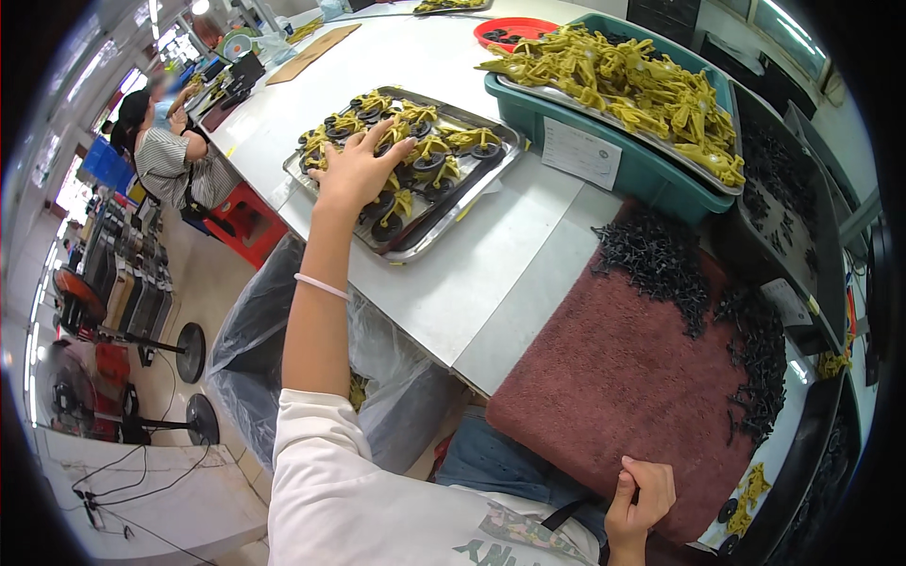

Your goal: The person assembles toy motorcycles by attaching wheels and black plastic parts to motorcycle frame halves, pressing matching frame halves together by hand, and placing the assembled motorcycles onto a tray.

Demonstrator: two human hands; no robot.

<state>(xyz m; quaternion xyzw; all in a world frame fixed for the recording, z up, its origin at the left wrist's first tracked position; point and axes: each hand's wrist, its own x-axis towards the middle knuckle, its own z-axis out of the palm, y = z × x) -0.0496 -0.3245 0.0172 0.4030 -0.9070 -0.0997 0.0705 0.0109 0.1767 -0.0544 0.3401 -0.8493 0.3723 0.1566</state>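
Observation:
My left hand (359, 170) reaches forward over a metal tray (444, 236), its fingers spread and touching or just above the pieces there. The tray carries several yellow plastic parts (415, 111) fitted with black wheels (429, 162). Whether a fingertip presses on one of them is not clear. Close to my body, my right hand (642, 495) is curled closed over the front part of a dark red cloth (604, 368). What its fingers hold, if anything, is hidden. Small black plastic pieces (656, 259) lie heaped at the cloth's far end and along its right side.
A teal bin (604, 179) bears a tray heaped with yellow parts (623, 85); a red bowl (491, 30) sits behind. Dark trays (783, 217) of black pieces line the right. A plastic-lined container (255, 311) stands below the table edge. Another person (175, 160) sits far left.

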